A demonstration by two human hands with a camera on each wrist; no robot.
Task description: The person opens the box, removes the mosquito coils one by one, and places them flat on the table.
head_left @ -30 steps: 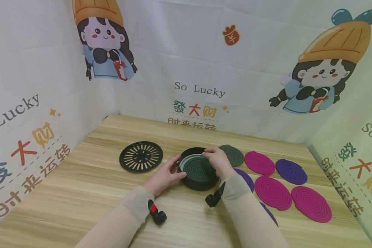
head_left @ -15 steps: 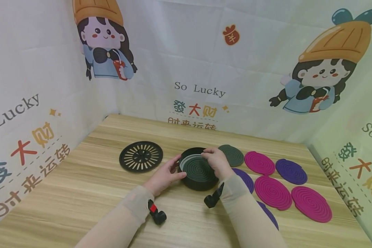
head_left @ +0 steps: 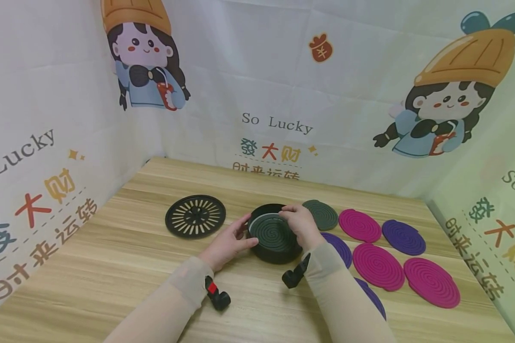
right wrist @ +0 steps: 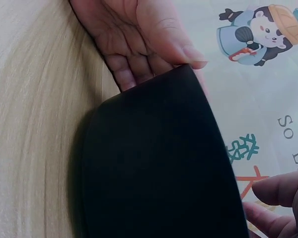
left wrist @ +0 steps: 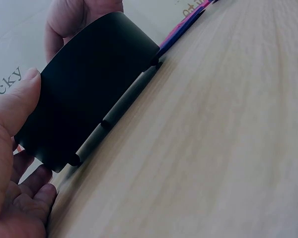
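Observation:
A round black mosquito coil holder (head_left: 279, 256) stands on the table with a dark green mosquito coil (head_left: 272, 232) inside it. My left hand (head_left: 225, 245) grips the holder from the left, its thumb on the wall near the rim, as the left wrist view also shows. Over the right part of the rim is my right hand (head_left: 302, 224), fingers bent down toward the coil. In the right wrist view the holder's wall (right wrist: 159, 158) hides the fingertips of this right hand (right wrist: 283, 206), so whether they pinch the coil is unclear.
Left of the holder lies a black slotted lid (head_left: 195, 216). To the right are a second green coil (head_left: 321, 214), several pink coils (head_left: 377, 267) and purple coils (head_left: 403, 237), flat on the wooden table (head_left: 111, 267). A printed cloth (head_left: 214, 71) hangs behind.
The green coil in the holder has shifted slightly left, and the pale crescent at its upper left has narrowed. Both hands have barely moved.

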